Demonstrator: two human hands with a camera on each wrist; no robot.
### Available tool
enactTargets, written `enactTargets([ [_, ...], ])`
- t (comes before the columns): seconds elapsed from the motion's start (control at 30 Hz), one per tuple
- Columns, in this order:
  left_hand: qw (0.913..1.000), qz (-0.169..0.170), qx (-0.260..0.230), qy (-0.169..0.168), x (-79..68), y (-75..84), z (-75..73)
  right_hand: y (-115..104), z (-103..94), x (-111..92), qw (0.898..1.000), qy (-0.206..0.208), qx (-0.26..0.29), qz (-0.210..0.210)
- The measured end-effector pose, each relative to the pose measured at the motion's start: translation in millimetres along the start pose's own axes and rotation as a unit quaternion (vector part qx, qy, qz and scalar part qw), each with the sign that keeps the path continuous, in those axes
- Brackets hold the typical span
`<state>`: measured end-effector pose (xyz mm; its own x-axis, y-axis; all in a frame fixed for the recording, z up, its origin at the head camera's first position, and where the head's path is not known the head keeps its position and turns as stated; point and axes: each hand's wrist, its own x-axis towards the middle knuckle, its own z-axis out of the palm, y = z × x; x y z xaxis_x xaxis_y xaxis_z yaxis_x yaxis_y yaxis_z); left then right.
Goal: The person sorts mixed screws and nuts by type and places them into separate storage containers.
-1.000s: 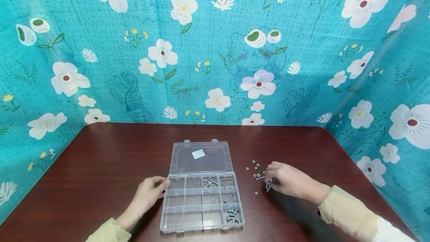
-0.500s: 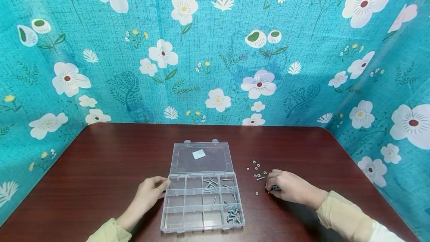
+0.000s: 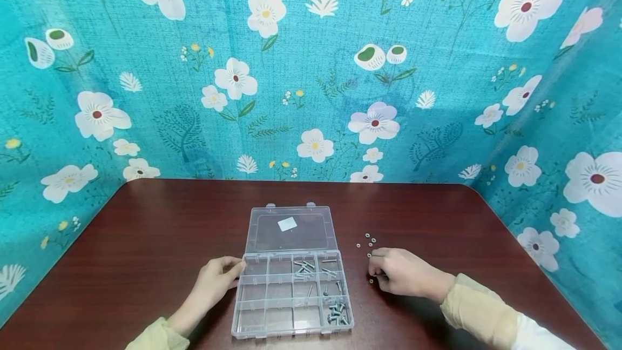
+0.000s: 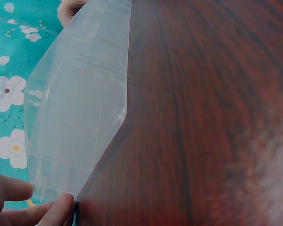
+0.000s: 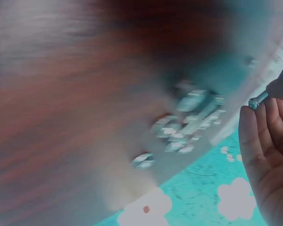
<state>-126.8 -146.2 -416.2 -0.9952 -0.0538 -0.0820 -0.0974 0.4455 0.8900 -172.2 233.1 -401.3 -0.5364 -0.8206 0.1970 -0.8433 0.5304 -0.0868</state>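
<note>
A small metal bolt [image 5: 258, 100] is pinched between the thumb and fingertips of my right hand [image 5: 273, 146], low over the tabletop to the right of a clear plastic box [image 3: 293, 332]. Close by, several small nuts [image 3: 371, 244] lie scattered on the dark red-brown table [image 3: 184, 220]; from my right wrist, the metal pieces there are blurred.

My left hand [image 3: 216, 278] holds the box's left edge near the hinge, thumb and fingertips against it. The box lies flat, divided into four columns and three rows. More bolts [image 3: 336, 312] fill part of its right column and the upper two compartments beside it. The lid [image 3: 291, 242] lies folded back, bearing a white label [image 3: 287, 224]. Beyond hangs a turquoise floral curtain [image 3: 291, 112].
</note>
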Motion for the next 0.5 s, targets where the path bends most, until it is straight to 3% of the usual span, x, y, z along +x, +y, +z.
enactTargets([
  [0.2, 1.0000, 0.000, -0.001, 0.003, 0.4, -1.9, 0.2, -19.6, -13.7, 24.4, 0.999, 0.001, 0.043, 0.017],
  [0.5, 1.0000, 0.003, 0.000, 0.000, 0.3, -1.4, 1.0, -54.1, -19.4, 63.9, 0.993, 0.000, 0.114, -0.004],
])
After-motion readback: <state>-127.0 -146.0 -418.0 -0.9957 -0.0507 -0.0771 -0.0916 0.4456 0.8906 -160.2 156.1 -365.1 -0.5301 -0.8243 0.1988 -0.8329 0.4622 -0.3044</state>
